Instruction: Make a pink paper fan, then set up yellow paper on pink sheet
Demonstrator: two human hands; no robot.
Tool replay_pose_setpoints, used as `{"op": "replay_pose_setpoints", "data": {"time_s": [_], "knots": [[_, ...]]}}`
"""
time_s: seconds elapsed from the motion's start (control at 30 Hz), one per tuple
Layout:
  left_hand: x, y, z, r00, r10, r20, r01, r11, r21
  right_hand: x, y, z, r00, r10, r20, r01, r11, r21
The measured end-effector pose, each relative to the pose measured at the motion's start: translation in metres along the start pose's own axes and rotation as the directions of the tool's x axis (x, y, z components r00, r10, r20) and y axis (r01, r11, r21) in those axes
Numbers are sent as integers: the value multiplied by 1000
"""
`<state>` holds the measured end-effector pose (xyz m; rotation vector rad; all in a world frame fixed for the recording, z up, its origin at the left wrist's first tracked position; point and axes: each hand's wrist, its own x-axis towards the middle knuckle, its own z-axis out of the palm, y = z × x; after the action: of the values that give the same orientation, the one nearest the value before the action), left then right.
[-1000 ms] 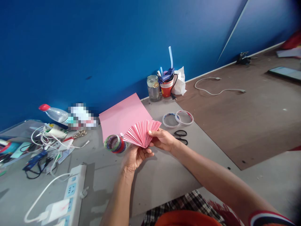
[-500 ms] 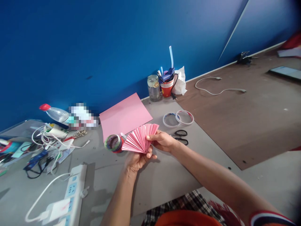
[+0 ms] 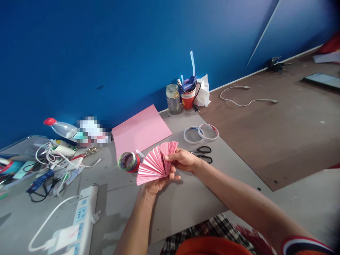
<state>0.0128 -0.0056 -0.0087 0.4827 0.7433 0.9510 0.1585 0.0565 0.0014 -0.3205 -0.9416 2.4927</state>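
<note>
Fan [image 3: 152, 163] — matt, ridged paper

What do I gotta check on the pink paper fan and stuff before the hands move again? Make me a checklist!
1. Left hand under the fan: ok, it supports the bottom.
2. Right hand on the pleats: ok, its thumb presses the right part.
3. Pleats spread evenly: not ok, a dark gap shows beside that thumb.
4. Pleats stuck together at the bottom: cannot tell, the hands cover much of it.
5. Scissors out of the hands: ok, on the table.
6. Scissor blades shut: cannot tell, mostly hidden.
</note>
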Motion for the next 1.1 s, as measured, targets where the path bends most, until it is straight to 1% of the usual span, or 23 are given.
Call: {"op": "replay_pose_setpoints", "data": {"time_s": [0.07,0.2,0.33,0.43,0.53,0.6,0.63,0.67,0.73,0.83,0.93,0.97,1.03,1.1], "knots": [[0,1,1,1000,-7,3,7,1000,-9,0,0,-1,1000,3,-5,-3,1000,3],[-1,3,0,999,-31,42,33,998,-60,0,-1,-2,1000,-15,-17,15,1000,-1],[-2,3,-1,999,-31,30,34,996,-84,0,-3,-1,1000,-9,-15,9,1000,-2],[-3,2,3,1000,3,-11,-3,999,-45,0,-3,-2,1000,1,-11,-1,1000,-5],[-4,2,9,999,29,-42,-28,999,35,0,-1,-6,1000,-1,15,1,1000,-9],[-4,3,12,998,19,-52,-14,996,86,1,-1,-8,1000,-26,-6,26,1000,4],[-4,5,12,998,22,-64,-15,994,109,1,-2,-9,998,-46,-39,47,999,14],[-4,6,12,996,39,-84,-28,991,129,2,-3,-9,994,-71,-81,73,997,22],[-5,9,10,984,109,-144,-85,983,163,2,-6,-9,978,-132,-160,138,990,26],[-6,12,5,957,206,-204,-175,971,163,1,-11,-9,945,-236,-228,252,967,44],[-6,14,0,956,207,-206,-194,977,84,0,-17,-12,920,-276,-280,314,944,103],[-6,14,-2,952,209,-222,-202,978,54,-1,-19,-13,913,-282,-296,329,937,121],[-4,14,-2,927,250,-280,-259,966,4,-2,-22,-15,897,-305,-319,361,923,135],[-3,15,1,884,332,-330,-355,935,-13,-2,-23,-15,881,-342,-328,397,910,117]]}}
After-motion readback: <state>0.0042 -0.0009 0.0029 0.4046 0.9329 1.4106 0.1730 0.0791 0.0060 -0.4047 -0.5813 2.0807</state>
